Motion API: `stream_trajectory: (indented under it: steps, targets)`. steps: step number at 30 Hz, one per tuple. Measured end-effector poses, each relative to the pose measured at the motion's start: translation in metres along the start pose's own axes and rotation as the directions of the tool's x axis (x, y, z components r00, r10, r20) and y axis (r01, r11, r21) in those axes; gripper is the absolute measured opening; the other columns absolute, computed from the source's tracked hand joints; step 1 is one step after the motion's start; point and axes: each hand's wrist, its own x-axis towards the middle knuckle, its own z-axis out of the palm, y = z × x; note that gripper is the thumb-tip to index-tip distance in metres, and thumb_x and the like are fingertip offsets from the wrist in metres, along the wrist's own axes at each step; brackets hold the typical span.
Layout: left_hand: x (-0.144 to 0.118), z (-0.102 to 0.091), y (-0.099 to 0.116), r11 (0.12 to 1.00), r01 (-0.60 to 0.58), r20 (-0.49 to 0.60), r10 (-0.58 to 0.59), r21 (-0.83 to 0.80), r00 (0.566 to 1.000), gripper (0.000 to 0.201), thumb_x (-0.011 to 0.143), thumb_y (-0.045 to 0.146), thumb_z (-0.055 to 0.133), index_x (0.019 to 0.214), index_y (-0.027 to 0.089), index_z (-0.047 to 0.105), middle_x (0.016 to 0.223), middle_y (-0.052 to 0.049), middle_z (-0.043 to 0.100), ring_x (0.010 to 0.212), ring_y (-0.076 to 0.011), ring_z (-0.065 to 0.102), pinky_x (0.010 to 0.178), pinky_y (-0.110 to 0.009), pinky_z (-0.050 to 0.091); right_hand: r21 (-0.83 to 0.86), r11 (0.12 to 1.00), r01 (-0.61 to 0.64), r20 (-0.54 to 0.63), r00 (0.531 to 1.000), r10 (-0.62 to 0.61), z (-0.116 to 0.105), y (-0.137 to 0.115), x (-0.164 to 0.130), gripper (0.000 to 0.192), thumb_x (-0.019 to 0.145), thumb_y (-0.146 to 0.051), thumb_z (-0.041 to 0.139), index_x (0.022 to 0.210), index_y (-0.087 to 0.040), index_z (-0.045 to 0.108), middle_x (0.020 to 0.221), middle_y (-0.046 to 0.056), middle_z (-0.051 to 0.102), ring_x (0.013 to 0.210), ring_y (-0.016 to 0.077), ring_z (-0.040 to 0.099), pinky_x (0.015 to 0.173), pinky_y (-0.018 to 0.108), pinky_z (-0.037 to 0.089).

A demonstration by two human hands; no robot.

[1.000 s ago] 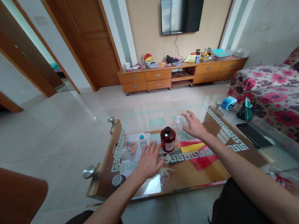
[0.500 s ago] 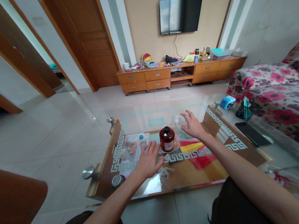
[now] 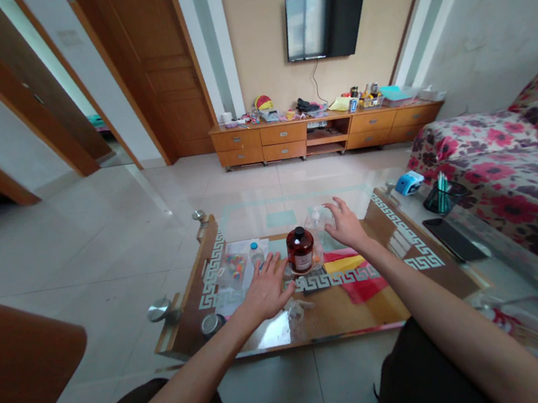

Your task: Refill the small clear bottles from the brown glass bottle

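A dark brown bottle (image 3: 300,250) with a black cap stands upright on the glass coffee table (image 3: 406,241). My left hand (image 3: 265,287) lies flat on the glass just left of it, fingers spread and holding nothing. My right hand (image 3: 346,223) hovers with spread fingers over the table, right of the brown bottle. It is close to a clear plastic bottle (image 3: 319,220); contact cannot be told. A small white bottle with a blue cap (image 3: 256,254) stands left of the brown one, next to a packet with coloured pieces (image 3: 233,265).
Red and yellow cloth (image 3: 355,274) lies under the glass. A black phone (image 3: 449,238), a pen holder (image 3: 443,197) and a blue device (image 3: 410,182) sit at the table's right end. A floral sofa (image 3: 519,150) stands right, a TV cabinet (image 3: 324,132) at the far wall.
Both hands have held almost the same place. The view has shifted slightly, and my right hand has edged a little towards the clear bottle.
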Motion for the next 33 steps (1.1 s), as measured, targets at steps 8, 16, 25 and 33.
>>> stream_trajectory:
  steps: [8, 16, 25, 33]
  targets:
    - [0.0001, -0.0009, 0.0017, 1.0, -0.003, -0.001, 0.003, -0.006, 1.0, 0.073, 0.106, 0.06, 0.04, 0.168, 0.023, 0.035, 0.176, -0.014, 0.031, 0.165, -0.0361, 0.023, 0.133, -0.061, 0.015, -0.01, 1.0, 0.001, 0.006, 1.0, -0.001, 0.0017, 0.0024, 0.0008, 0.068, 0.087, -0.03, 0.067, 0.153, -0.024, 0.05, 0.169, 0.017, 0.032, 0.149, 0.0409, 0.044, 0.117, 0.061, 0.046]
    - [-0.0009, -0.0024, 0.0014, 1.0, -0.001, -0.008, 0.001, -0.014, 1.0, 0.072, 0.106, 0.059, 0.04, 0.168, 0.023, 0.036, 0.176, -0.014, 0.032, 0.165, -0.0363, 0.023, 0.132, -0.061, 0.016, -0.011, 1.0, 0.009, 0.005, 1.0, -0.009, 0.0008, 0.0017, 0.0005, 0.068, 0.087, -0.031, 0.068, 0.152, -0.024, 0.05, 0.168, 0.017, 0.032, 0.148, 0.0391, 0.046, 0.118, 0.059, 0.046]
    - [-0.0015, -0.0082, 0.0026, 1.0, -0.003, -0.005, 0.003, -0.028, 1.0, 0.072, 0.106, 0.059, 0.041, 0.167, 0.022, 0.037, 0.175, -0.016, 0.034, 0.164, -0.0374, 0.024, 0.131, -0.063, 0.018, 0.001, 1.0, 0.012, -0.015, 1.0, -0.012, 0.0011, -0.0009, -0.0003, 0.067, 0.088, -0.03, 0.066, 0.152, -0.023, 0.051, 0.169, 0.017, 0.032, 0.145, 0.0403, 0.049, 0.117, 0.059, 0.047]
    - [-0.0015, -0.0082, 0.0023, 1.0, -0.002, 0.002, 0.002, -0.026, 1.0, 0.073, 0.106, 0.061, 0.039, 0.167, 0.021, 0.037, 0.175, -0.016, 0.033, 0.165, -0.0371, 0.023, 0.132, -0.062, 0.017, -0.012, 1.0, 0.0, 0.005, 1.0, 0.0, 0.0005, -0.0018, -0.0002, 0.068, 0.087, -0.03, 0.066, 0.153, -0.024, 0.05, 0.17, 0.016, 0.03, 0.145, 0.0386, 0.049, 0.118, 0.057, 0.046]
